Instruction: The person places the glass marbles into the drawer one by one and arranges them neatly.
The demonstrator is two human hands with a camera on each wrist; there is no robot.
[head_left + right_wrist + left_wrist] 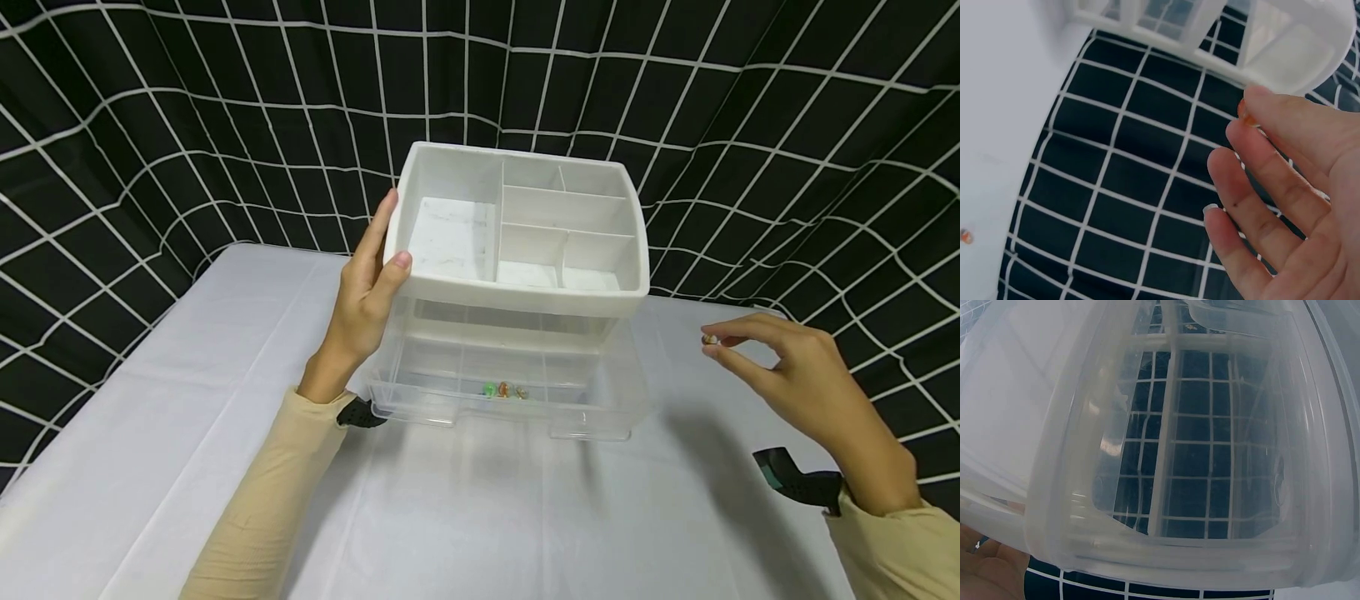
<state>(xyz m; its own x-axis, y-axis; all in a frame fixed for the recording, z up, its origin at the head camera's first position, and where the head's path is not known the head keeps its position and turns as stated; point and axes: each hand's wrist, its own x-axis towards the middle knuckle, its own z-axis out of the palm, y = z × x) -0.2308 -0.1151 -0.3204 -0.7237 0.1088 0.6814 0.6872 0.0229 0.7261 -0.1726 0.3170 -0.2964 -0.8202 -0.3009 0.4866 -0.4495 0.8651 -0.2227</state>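
Note:
A white plastic organizer (517,300) stands on the table, its top tray split into compartments. Below the tray, a clear drawer (420,404) is pulled out, with a green marble (489,389), an orange marble (504,389) and a brownish marble (522,392) inside. My left hand (360,304) grips the organizer's left side, thumb over the tray rim; part of that hand (991,569) shows in the left wrist view. Out to the right, my right hand (795,367) pinches a small orange-and-clear marble (1245,115) between thumb and index finger, apart from the organizer.
A white cloth (480,517) covers the table. Black curtains with a white grid (465,75) hang behind it and at both sides. In the right wrist view, another small orange marble (966,236) lies on a white surface at the left edge.

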